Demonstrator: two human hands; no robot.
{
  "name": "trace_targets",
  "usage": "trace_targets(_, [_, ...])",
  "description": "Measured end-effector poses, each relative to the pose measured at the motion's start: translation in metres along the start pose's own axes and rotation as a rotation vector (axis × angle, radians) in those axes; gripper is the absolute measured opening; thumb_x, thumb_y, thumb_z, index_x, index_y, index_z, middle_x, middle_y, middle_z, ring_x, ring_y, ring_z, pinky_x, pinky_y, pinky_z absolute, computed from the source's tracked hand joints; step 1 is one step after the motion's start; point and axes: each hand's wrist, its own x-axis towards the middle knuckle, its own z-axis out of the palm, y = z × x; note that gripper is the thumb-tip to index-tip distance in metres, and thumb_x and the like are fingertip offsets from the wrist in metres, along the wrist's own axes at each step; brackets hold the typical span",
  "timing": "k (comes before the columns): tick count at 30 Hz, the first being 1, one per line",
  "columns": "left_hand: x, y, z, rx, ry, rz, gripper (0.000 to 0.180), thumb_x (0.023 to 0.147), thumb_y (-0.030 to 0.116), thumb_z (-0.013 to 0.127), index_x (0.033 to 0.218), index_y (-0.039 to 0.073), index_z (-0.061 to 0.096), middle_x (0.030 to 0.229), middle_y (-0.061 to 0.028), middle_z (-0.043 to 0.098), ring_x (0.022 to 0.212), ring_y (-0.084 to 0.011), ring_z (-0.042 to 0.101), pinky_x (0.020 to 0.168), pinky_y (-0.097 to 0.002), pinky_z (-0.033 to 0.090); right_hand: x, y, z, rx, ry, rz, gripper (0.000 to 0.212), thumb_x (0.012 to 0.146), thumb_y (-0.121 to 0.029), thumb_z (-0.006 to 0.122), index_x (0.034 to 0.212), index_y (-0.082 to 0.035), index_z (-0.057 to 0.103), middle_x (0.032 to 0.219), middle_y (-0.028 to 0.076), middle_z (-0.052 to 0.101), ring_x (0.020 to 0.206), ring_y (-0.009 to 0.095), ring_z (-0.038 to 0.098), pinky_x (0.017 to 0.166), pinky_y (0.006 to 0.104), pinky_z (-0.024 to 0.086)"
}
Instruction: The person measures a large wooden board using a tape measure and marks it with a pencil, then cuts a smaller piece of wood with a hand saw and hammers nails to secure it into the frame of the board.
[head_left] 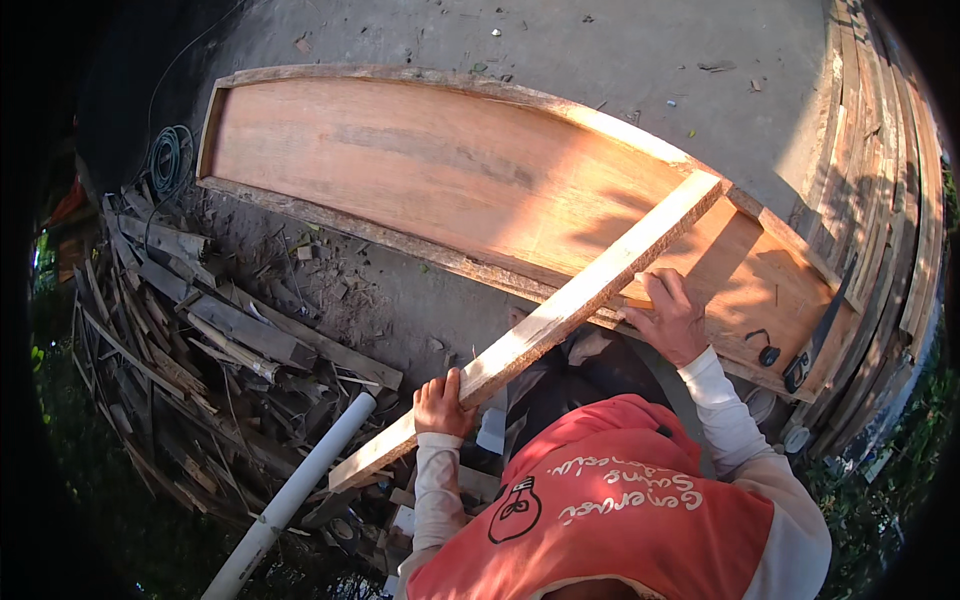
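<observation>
Left hand (441, 404) gripping, right hand (672, 318) pressing flat

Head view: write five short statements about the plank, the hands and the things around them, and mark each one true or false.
1. The left hand grips the plank near its lower end. True.
2. The right hand is raised clear of the wood. False: it rests where the plank crosses the edge of the panel.
3. The plank lies slantwise across the panel's right part. True.
4. The white pipe lies on top of the panel. False: it lies lower left, beside the scrap wood.
5. A saw lies at the panel's right end. True.
</observation>
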Motion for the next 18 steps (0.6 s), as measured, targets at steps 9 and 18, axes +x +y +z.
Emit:
trace_targets(9, [0.135,0.016,-0.151,0.259,0.034,0.458,0.071,0.062,0.025,0.083,0.128,0.008,0.061,0.1,-0.0111,0.062,0.094,-0.0297,0.063,0.084,-0.0451,0.047,0.027,0.014,-0.047,-0.197,-0.085,-0.438,0.096,0.067,-0.038,0.086,0.147,-0.007,0.045,0.123,0.013,0.055,0.114,0.032,0.055,0.088,0.041,0.057])
trace_targets(18, [0.336,0.08,-0.309,0.629,0.458,0.809,0.054,0.075,0.02,0.082,0.126,0.018,0.065,0.128,-0.0079,0.064,0.125,-0.028,0.058,0.122,-0.0584,0.022,0.101,-0.003,-0.029,0.116,0.183,-0.313,0.066,0.059,-0.028,0.087,0.115,-0.005,0.06,0.104,0.012,0.058,0.098,0.03,0.06,0.078,0.0422,0.055])
